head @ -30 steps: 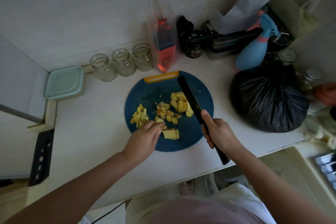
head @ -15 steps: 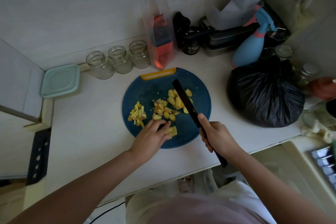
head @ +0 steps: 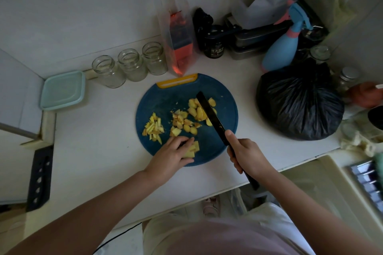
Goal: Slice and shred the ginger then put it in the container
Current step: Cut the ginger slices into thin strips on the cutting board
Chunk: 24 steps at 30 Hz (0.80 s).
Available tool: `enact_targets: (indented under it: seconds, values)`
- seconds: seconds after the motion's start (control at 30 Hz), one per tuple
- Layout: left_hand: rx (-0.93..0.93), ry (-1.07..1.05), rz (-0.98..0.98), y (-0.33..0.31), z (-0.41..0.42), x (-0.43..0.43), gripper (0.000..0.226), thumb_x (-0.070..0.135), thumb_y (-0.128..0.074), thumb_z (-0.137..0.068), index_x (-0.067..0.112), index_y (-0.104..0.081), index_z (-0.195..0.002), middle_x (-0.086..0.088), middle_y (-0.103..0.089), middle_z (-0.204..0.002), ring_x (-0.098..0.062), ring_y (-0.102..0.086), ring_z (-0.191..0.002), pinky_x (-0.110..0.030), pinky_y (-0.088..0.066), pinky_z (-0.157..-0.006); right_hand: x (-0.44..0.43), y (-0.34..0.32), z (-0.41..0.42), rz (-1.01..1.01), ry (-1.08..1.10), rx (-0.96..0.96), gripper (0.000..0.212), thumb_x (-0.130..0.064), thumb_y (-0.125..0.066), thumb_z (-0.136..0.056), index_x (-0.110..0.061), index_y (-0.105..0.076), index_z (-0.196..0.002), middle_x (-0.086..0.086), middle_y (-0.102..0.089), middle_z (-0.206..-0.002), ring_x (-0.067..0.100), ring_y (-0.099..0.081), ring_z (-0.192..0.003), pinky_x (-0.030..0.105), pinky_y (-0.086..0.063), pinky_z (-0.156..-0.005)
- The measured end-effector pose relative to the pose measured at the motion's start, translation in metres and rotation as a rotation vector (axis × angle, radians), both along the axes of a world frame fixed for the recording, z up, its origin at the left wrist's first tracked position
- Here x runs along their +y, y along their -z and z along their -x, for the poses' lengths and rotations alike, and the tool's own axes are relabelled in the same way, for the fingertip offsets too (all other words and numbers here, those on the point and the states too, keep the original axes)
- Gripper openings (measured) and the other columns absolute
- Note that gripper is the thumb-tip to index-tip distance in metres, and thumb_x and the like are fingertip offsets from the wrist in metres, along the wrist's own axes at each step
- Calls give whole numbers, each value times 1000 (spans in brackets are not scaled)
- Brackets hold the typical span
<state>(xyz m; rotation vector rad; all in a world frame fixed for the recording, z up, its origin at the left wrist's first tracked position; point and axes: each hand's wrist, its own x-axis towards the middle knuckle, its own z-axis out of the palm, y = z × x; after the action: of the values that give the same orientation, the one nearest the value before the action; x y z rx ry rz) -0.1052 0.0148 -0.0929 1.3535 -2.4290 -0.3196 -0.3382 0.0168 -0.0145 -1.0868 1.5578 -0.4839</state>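
Note:
A round blue cutting board [head: 224,143] with a yellow handle lies on the white counter. On it are a heap of ginger shreds [head: 153,127] at the left and loose ginger slices [head: 187,119] in the middle and right. My left hand [head: 169,156] rests on a small stack of ginger slices [head: 192,148] at the board's near edge, fingers curled over it. My right hand [head: 247,156] grips the handle of a black knife [head: 209,113], whose blade lies over the slices at the right. A pale green lidded container [head: 62,90] sits at the far left.
Three glass jars [head: 129,67] stand behind the board beside a clear bag with orange contents [head: 179,47]. A tied black rubbish bag [head: 298,101] sits to the right, with a blue spray bottle [head: 279,51] and dark tins behind it. The counter's front edge runs below my hands.
My left hand has slid toward the near edge of the board and now covers the stack of slices. The knife has drawn back toward me a little, its blade still over the right slices.

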Motion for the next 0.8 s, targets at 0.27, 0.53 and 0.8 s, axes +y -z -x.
enact_targets:
  seconds: [0.27, 0.53, 0.8]
  values:
    - [-51, -29, 41, -9, 13, -10, 39, 33, -78, -70, 6, -69, -96, -7, -61, -81, -22, -64, -66, -21, -47, -45, -3, 0, -3, 18, -65, 13, 62, -60, -37, -94, -7, -55, -66, 4, -51, -56, 12, -47, -43, 20, -44, -47]
    - [-51, -73, 96, -7, -22, 4, 42, 20, -90, -54, 6, -71, -89, -5, -60, -75, -17, -60, -63, -19, -47, -48, -7, -5, -4, -94, -326, 53, 58, -59, -38, -96, -13, -48, -62, -5, -46, -48, 9, -39, -37, 22, -38, -42]
    - [-84, -167, 84, -9, -44, 16, 49, 20, -93, -48, 6, -71, -89, -5, -62, -76, -17, -61, -67, -20, -46, -48, -1, 7, -14, -185, -385, 77, 54, -58, -39, -97, -14, -48, -68, -2, -43, -54, 8, -34, -37, 21, -33, -41]
